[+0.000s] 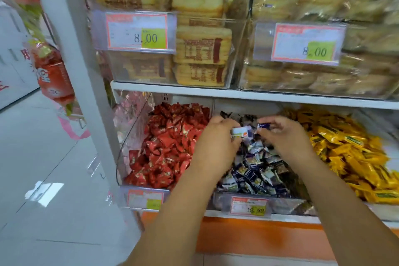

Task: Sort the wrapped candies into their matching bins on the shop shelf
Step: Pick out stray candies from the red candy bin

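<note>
Two bare forearms enter from 6 o'clock and reach toward the lower shelf. Below the shelf edge runs one orange base panel. Two lower price tags are fixed to the shelf front: a blurred tag at 7 o'clock of the hands, and a second tag at 6 o'clock.

Three heaps of wrapped candies lie side by side on this shelf. The middle clear plastic bin holds the dark blue and white candies. At its 9 o'clock, the left clear plastic bin holds the red candies. At its 3 o'clock lie the yellow candies.

Both hands are over the far part of the middle bin, near each other but apart. The left hand has its fingers curled and grips one white, green and orange wrapped candy between thumb and fingers. The right hand pinches one dark blue wrapped candy between thumb and forefinger, with the other fingers curled under. The two candies are just beside each other, above the dark blue and white heap.

At 12 o'clock, the upper shelf carries two clear bins of wrapped cakes, each with one "8.00" tag. One white upright post stands at 10 o'clock.
</note>
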Demonstrator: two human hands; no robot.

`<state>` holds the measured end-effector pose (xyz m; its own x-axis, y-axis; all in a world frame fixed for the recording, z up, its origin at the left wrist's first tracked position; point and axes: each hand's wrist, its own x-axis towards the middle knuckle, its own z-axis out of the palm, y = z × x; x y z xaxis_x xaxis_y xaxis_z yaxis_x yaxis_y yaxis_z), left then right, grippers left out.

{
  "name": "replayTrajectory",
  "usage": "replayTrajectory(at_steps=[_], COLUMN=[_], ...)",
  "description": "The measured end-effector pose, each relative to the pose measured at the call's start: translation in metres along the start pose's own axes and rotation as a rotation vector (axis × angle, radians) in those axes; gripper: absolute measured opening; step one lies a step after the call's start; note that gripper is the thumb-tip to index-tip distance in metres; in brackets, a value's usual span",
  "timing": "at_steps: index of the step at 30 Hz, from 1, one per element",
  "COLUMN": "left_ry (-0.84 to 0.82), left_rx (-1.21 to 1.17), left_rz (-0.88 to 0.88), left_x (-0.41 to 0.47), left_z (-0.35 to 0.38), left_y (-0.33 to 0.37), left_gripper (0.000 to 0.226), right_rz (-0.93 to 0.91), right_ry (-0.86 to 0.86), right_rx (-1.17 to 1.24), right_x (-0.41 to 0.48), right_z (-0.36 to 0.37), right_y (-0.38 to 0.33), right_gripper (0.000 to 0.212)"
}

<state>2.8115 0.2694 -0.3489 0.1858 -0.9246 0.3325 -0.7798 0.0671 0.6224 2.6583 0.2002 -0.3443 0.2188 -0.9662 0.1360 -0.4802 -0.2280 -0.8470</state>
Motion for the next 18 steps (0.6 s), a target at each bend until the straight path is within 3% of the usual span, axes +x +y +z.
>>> replayTrajectory(at_steps=[3,6,9,11,15,18], left_ry=[-0.167,-0.119,0.013,-0.029,-0.168,-0.213], left_rx=[0.013,-0.102,0.042,0.155,0.285,0.358], left_rz=[0.031,0.032,-0.051,-0.121,-0.120,-0.088], left_x=[0.002,-0.005,-0.022,-0.044,-0.086,-0.098], left_z=[0.014,-0.006,-0.036,-0.052,-0.062,-0.062], left_y=[0.005,-0.008,-0.041,-0.066,-0.104,-0.122], left_gripper=[0.070,0.057,0.042,0.037,0.042,0.059], right_rz=[0.024,-0.011,-0.114,-0.191,-0.361,-0.486], right_ry=[-0.078,-0.140,-0.197,-0.247,-0.477,-0.736], right_rx=[-0.064,-0.138,-0.201,-0.196,-0.278,-0.634], right_x=[-0.003,0.000,-0.002,-0.009,-0.022,-0.005], right_z=[-0.014,-0.022,-0.016,-0.003,0.048,0.105], right_y=[0.010,0.010,-0.008,-0.025,-0.064,-0.086], right_gripper=[0.025,0.024,0.023,0.024,0.030,0.030])
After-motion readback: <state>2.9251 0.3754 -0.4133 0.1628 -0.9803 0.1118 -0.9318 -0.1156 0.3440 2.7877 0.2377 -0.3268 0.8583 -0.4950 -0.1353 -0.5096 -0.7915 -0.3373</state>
